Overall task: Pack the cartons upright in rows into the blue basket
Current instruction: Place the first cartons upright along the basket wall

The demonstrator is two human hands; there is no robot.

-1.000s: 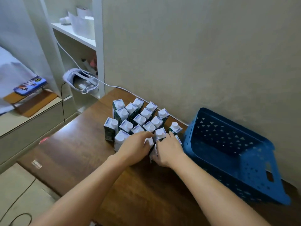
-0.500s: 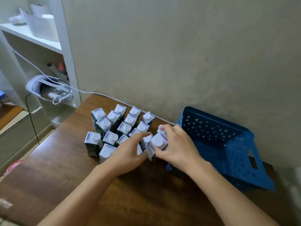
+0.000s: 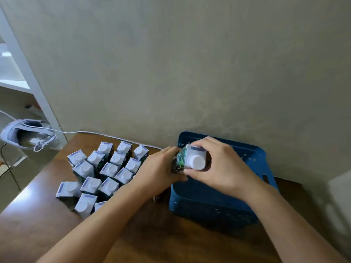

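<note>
Several small cartons [image 3: 106,171] with white caps and dark green sides stand clustered on the brown table, left of the blue basket [image 3: 212,205]. Both hands hold a bunch of cartons [image 3: 191,160] over the basket's left rim. My right hand [image 3: 220,168] wraps the top carton from the right, and my left hand [image 3: 159,171] presses against the bunch from the left. How many cartons are in the bunch is hidden by the fingers. The basket's inside is mostly hidden behind my hands.
The table [image 3: 152,234] butts against a beige wall. A white cable [image 3: 91,132] runs along the table's back edge to a white headset [image 3: 28,135] on a shelf unit at the left. A pale object [image 3: 340,196] stands at the right edge.
Both hands lifted a bunch of cartons out of the cluster and carried it to the right, up over the basket's left rim. The camera turned right.
</note>
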